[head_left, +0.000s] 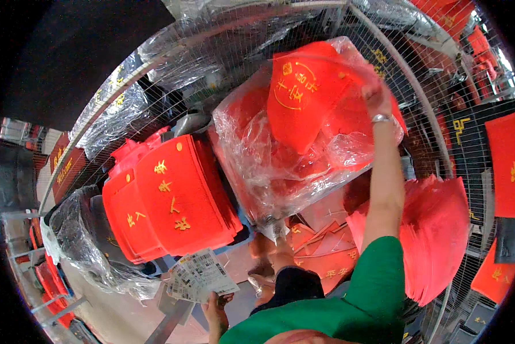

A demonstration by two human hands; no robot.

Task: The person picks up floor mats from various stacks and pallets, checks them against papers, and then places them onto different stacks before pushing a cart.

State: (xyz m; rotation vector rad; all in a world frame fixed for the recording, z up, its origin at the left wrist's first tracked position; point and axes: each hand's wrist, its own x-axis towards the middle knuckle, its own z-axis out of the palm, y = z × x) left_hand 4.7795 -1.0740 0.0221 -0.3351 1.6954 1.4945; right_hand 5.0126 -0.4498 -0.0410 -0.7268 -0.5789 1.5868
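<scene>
My right hand (pixel 378 102), slightly blurred and with a metal band at the wrist, grips the right edge of a red mat (pixel 309 92) with yellow lettering. The mat is partly lifted and bent over a stack of red mats inside a clear plastic wrap (pixel 249 155). My left hand (pixel 216 314) is low in the view, closed on a fan of printed paper sheets (pixel 203 278). To the left of the wrapped stack lies a pile of red mats (pixel 174 200) with yellow characters, just beyond the papers.
A wire mesh fence (pixel 406 57) curves round the far side and the right. Near my right arm leans a thick bundle of red sheets (pixel 432 235). Red mats (pixel 326 258) lie on the floor by my feet. Plastic-wrapped dark goods (pixel 91 241) stand at the left.
</scene>
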